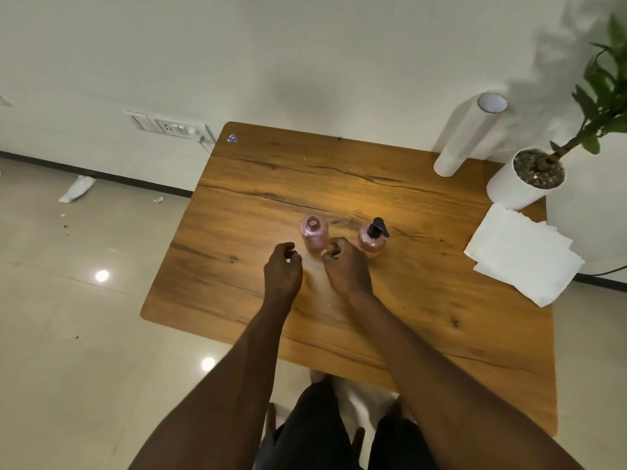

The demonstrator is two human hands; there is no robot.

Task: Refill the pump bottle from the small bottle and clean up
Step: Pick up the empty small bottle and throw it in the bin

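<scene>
Hovering over the middle of the tabletop [339, 171]: left hand [282, 271] and right hand [346, 269], fingers loosely curled, gripping nothing visible, though anything tiny pinched in the right fingertips being impossible to tell. Standing uncapped just beyond both hands: small bottle [314, 236], pink liquid inside, open mouth facing up. Sitting just beside it toward the right edge: pump bottle [372, 239], black pump head on. Lying at the right edge: paper towels [522, 252]; standing at the far right corner, a roll [470, 134] and potted plant [529, 179]. Risking a spill: knuckles brushing the uncapped bottle, tipping it.
</scene>
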